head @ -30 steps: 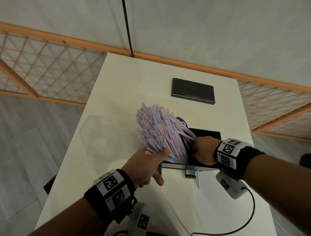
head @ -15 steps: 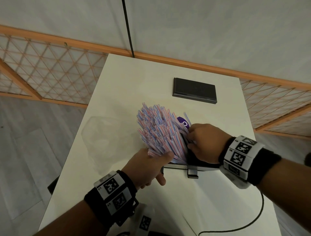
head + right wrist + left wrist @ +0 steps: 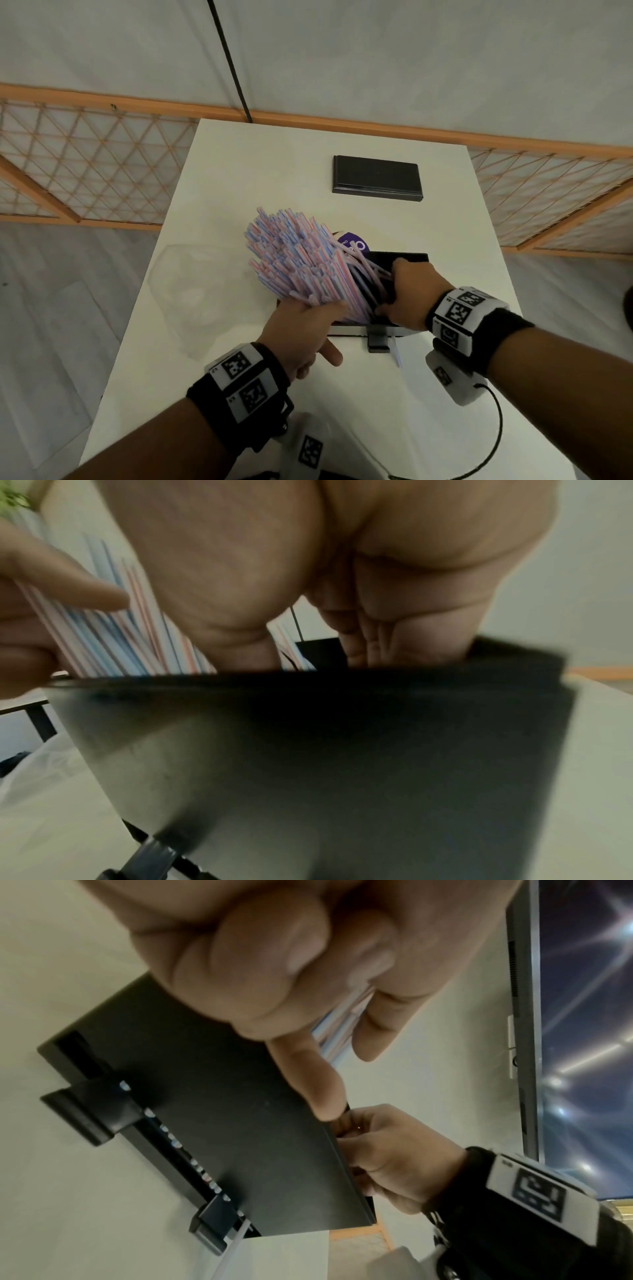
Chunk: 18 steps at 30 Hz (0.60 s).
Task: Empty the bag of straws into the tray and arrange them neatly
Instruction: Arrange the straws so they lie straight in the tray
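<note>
A thick bundle of pink-and-blue striped straws (image 3: 294,260) stands tilted, leaning away to the left, with its lower ends in the black tray (image 3: 411,257). My left hand (image 3: 308,318) grips the bundle low down from the near left side. My right hand (image 3: 407,294) reaches into the tray just right of the bundle, its fingers curled around a few loose straws that lean toward it. In the right wrist view the fingers (image 3: 369,642) dip behind the tray wall (image 3: 342,750) beside the straws (image 3: 113,631). The tray's floor is hidden.
The clear empty bag (image 3: 195,287) lies flat on the white table to the left. A black lid (image 3: 376,178) lies farther back. A purple label (image 3: 354,245) shows behind the bundle. One loose straw (image 3: 396,353) lies by the tray's front clip (image 3: 376,339).
My right hand rose to the bundle's right side half a second ago, then dropped back into the tray's right part. The left hand has kept its grip in the same spot.
</note>
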Motion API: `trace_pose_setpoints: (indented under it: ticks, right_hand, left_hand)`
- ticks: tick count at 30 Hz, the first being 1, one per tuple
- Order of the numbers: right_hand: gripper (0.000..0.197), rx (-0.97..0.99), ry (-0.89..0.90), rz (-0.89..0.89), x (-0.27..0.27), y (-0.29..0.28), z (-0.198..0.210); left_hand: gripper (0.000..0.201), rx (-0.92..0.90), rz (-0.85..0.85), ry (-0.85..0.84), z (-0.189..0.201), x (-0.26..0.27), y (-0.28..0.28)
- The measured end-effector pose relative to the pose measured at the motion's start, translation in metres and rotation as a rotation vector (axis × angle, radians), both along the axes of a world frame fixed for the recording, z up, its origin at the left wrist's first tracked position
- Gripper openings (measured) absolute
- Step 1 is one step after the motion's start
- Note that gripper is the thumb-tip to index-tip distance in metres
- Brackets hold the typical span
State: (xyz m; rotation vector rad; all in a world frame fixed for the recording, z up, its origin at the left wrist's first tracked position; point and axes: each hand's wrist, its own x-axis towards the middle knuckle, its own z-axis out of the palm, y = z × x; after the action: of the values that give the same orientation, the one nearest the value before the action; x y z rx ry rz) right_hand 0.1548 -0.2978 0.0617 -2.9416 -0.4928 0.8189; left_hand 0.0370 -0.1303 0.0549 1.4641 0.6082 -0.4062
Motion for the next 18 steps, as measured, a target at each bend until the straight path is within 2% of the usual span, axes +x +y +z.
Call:
trace_pose_setpoints:
  ticks: [1,2,6,8,11,14,18]
  right_hand:
    - [0.053,-0.040,0.030,-0.010,0.000,0.003,-0.006]
    - [0.051,-0.074,0.041,0.010,0.001,0.006,-0.010]
    - [0.022,-0.118,0.055,0.024,0.010,0.015,-0.024]
    - [0.016,-0.149,0.069,0.028,0.015,0.015,-0.031]
    - [0.018,-0.122,0.062,-0.007,0.019,0.017,-0.035]
    - [0.024,-0.033,0.034,-0.056,0.022,0.023,-0.032]
    - [0.023,-0.029,-0.008,0.133,0.014,0.031,-0.004]
  left_hand:
    - [0.011,0.006,0.007,-0.016,0.000,-0.001,-0.003]
    - [0.013,0.008,0.011,-0.018,-0.001,-0.001,-0.005]
    - [0.029,0.008,0.034,0.031,-0.006,-0.001,-0.008]
    - [0.031,0.007,0.037,0.036,-0.006,-0.002,-0.008]
    - [0.036,-0.003,0.033,0.069,-0.007,-0.002,-0.006]
    - [0.032,-0.012,0.038,0.097,-0.007,-0.001,-0.004]
    - [0.029,0.016,0.025,0.079,-0.003,-0.001,-0.007]
